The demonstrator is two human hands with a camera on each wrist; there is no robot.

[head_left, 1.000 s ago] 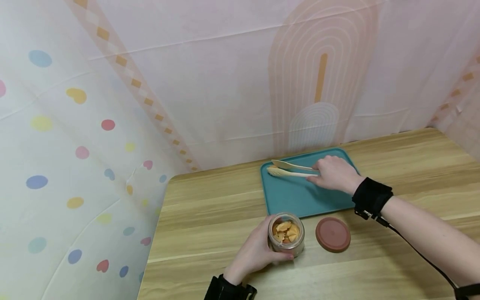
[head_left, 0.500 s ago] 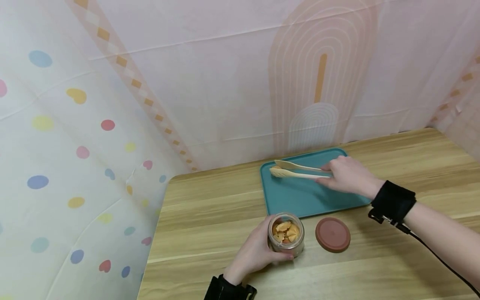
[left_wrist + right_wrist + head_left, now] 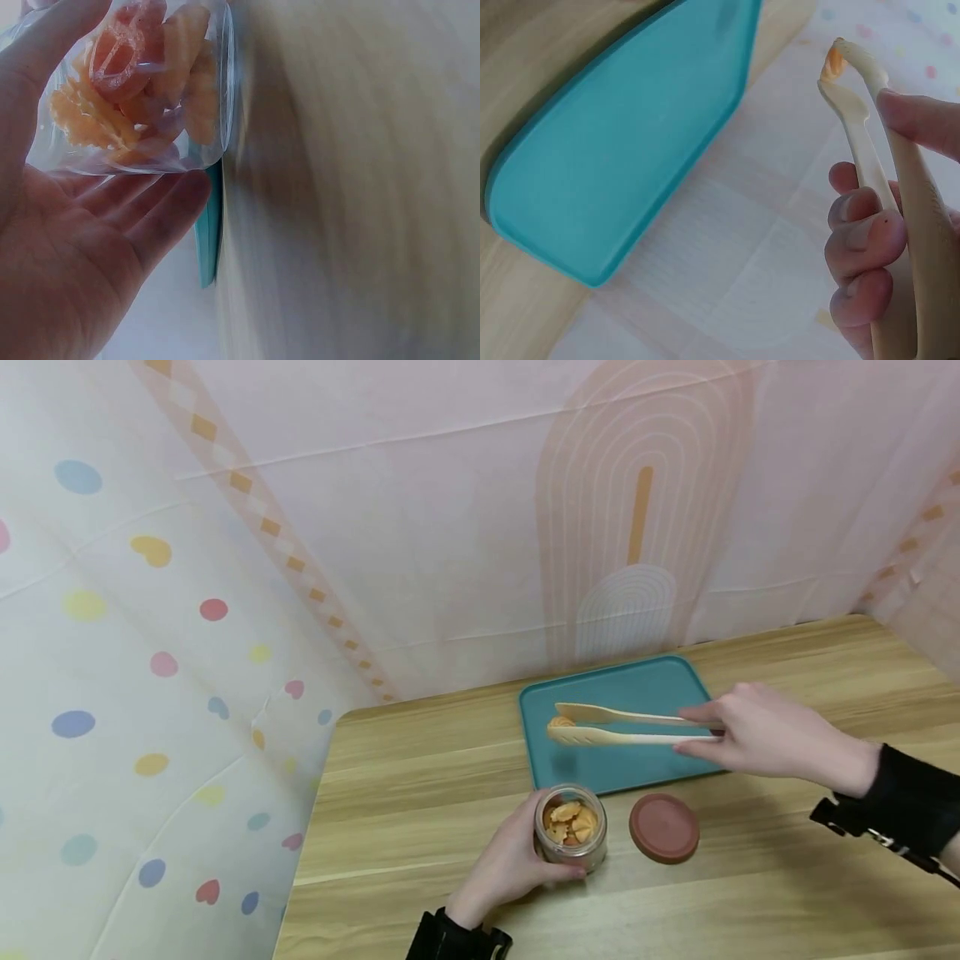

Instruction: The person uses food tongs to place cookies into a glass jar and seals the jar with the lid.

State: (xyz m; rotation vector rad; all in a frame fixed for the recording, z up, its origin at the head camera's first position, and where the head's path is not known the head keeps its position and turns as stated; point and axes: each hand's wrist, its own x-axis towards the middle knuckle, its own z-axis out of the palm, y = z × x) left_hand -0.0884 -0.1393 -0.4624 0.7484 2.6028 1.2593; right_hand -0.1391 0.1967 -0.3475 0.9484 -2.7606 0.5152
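My left hand (image 3: 512, 860) grips a clear glass jar (image 3: 589, 857), thumb and fingers curved round its side. Through the glass, the left wrist view shows orange, crinkled snack pieces (image 3: 90, 112) and a redder ring-patterned piece (image 3: 129, 56). Pale tongs (image 3: 630, 738) are held in my right hand (image 3: 772, 731), thumb on one arm and fingers on the other. Between the tong tips sits one small orange snack piece (image 3: 832, 64), raised over the left part of a teal tray (image 3: 551, 768).
A reddish-brown round lid (image 3: 664, 828) lies on the wooden table (image 3: 405, 810), right of the jar and in front of the tray. A patterned cloth (image 3: 450, 527) hangs behind the table, and a dotted one (image 3: 112, 677) hangs at the left.
My right hand has drawn back to the right and nearer, lifting the tongs and the orange snack piece off the tray's far left corner. The left hand and jar stay in place.
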